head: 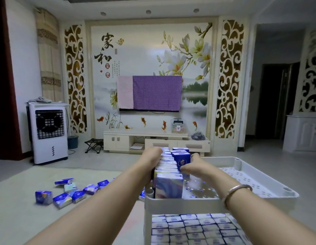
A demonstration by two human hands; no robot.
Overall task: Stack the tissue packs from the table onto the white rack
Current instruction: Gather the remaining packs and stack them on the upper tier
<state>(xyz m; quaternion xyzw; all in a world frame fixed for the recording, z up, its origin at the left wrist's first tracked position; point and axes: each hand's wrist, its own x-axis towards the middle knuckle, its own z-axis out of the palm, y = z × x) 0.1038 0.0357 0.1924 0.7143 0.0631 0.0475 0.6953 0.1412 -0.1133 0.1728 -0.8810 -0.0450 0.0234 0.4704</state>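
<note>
A white rack (182, 203) stands low in front of me. On its top tray a row of tissue packs (168, 167) stands upright along the left wall. My left hand (152, 154) rests against the left side of that row near its far end. My right hand (190, 167) grips an upright blue tissue pack (182, 159) just right of the row, thumb behind it and fingers curled across its front. The shelf below is filled with several flat-lying packs (194, 228). Several loose packs (65, 191) lie scattered on the pale surface to the left.
The right part of the top tray (251, 179) shows its bare perforated floor, with corner post sockets (238, 163). A white air cooler (48, 133) stands at far left. A TV cabinet (153, 140) and folding stool (93, 145) stand along the back wall.
</note>
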